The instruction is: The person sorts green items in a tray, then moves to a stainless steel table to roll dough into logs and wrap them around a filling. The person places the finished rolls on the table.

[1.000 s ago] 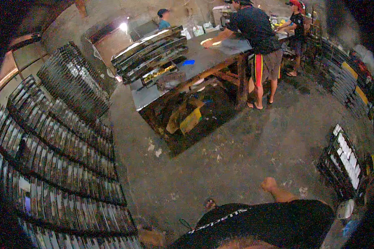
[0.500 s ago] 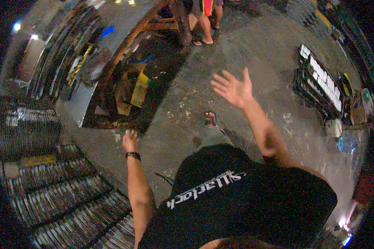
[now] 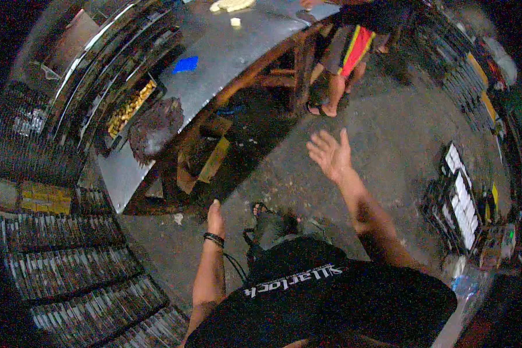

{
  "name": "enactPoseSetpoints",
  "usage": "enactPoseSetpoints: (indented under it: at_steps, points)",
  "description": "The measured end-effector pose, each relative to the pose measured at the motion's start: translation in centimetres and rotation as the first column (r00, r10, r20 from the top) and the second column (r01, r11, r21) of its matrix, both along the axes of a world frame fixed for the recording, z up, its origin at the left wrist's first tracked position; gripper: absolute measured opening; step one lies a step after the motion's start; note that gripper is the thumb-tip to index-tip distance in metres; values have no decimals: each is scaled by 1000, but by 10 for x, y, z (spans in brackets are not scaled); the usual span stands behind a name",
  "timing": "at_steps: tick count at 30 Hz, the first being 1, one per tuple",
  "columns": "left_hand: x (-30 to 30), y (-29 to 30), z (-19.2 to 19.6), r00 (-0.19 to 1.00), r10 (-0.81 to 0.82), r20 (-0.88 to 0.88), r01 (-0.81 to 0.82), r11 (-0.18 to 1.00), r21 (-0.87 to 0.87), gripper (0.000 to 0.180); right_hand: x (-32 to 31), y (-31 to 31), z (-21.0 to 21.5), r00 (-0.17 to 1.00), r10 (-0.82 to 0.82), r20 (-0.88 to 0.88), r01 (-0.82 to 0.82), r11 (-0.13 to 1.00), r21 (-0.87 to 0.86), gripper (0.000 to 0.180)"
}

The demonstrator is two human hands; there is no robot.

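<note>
My right hand (image 3: 330,155) is raised ahead of me over the floor, palm showing and fingers spread, with nothing in it. Lower and to the left, my left hand (image 3: 216,220) appears edge-on past a dark wristband (image 3: 214,239). Its fingers look stretched out, partly hidden and a little blurred, and nothing shows in them. Closest to it is the near corner of a metal-topped table (image 3: 214,64) with a wooden frame, but the hand is apart from it. On that table are a dark brown lumpy bundle (image 3: 155,129), a tray of yellowish pieces (image 3: 130,108) and a blue item (image 3: 185,64).
Another person (image 3: 337,90) in striped shorts and sandals stands at the table's far side. Pale dough-like material (image 3: 232,5) lies there. Racks of slatted trays (image 3: 81,267) fill the lower left. A dark crate with white items (image 3: 461,200) is on the right.
My view has shifted, so more of the tabletop shows and the other person appears lower and further right. My left hand has straightened from a looser curl; my right hand stays spread.
</note>
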State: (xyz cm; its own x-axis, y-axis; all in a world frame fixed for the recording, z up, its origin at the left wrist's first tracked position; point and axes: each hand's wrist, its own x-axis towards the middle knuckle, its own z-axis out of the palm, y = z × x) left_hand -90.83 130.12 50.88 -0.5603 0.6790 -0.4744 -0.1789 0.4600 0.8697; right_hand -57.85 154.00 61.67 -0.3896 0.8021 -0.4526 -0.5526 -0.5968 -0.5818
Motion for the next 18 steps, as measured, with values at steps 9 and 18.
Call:
enactPoseSetpoints:
  at_steps: [9,18]
  points:
    - [-54,237,64,514,-41,-857,264,958,113,57,-86,174,-66,534,-382,754,-189,815,547,72]
    - [-107,413,43,168,364,-916,-28,931,365,66,-224,427,8,411,-911,-29,-381,-201,902,61]
